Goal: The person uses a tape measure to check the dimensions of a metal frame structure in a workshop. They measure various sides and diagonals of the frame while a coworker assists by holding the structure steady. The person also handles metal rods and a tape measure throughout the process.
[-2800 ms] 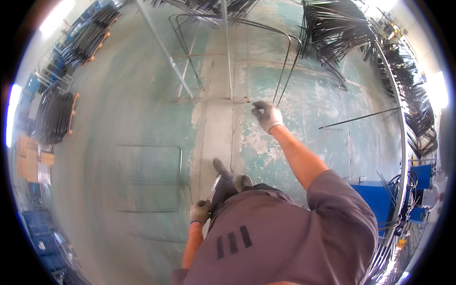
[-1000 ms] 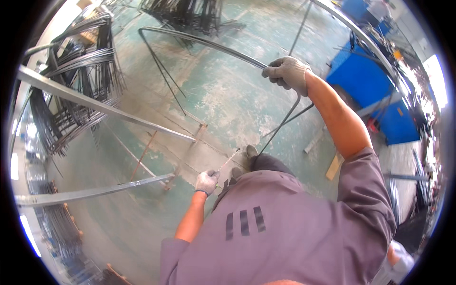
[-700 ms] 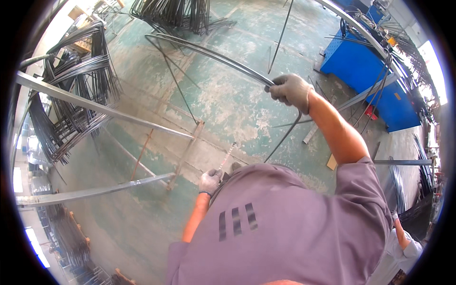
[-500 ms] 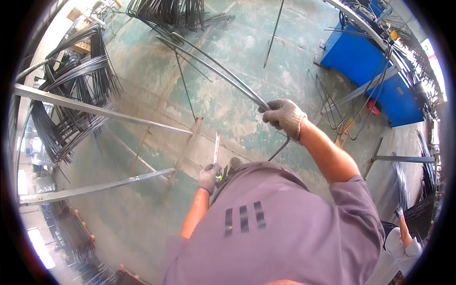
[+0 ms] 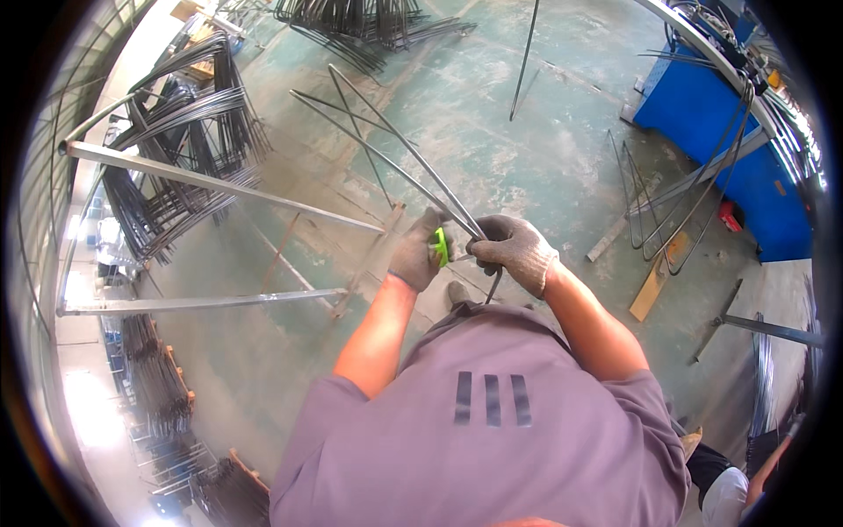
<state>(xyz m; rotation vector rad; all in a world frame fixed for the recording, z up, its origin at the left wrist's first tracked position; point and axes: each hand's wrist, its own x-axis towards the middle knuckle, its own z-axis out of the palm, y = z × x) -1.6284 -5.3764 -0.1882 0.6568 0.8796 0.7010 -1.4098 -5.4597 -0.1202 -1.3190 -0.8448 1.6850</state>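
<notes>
My right hand (image 5: 516,253), in a grey knit glove, is closed around dark bent metal rods (image 5: 392,151). Their long legs stretch away to the far left, and a short bent end (image 5: 496,285) hangs below the hand. My left hand (image 5: 413,251), also gloved, grips a bright green tape measure (image 5: 441,247) just left of the right hand, close beside the rods. Whether the tape's blade touches the rods cannot be made out.
Bundles of bent rods hang at left (image 5: 189,132) and far ahead (image 5: 351,22). Metal stand bars (image 5: 228,188) reach in from the left. A blue machine (image 5: 702,110) stands at far right, with bent rods (image 5: 694,211) beside it. Another person (image 5: 727,492) is at lower right.
My left hand has moved up and right with the tape measure, near my right hand. The upright tape blade no longer shows. The rods and right hand have come slightly lower.
</notes>
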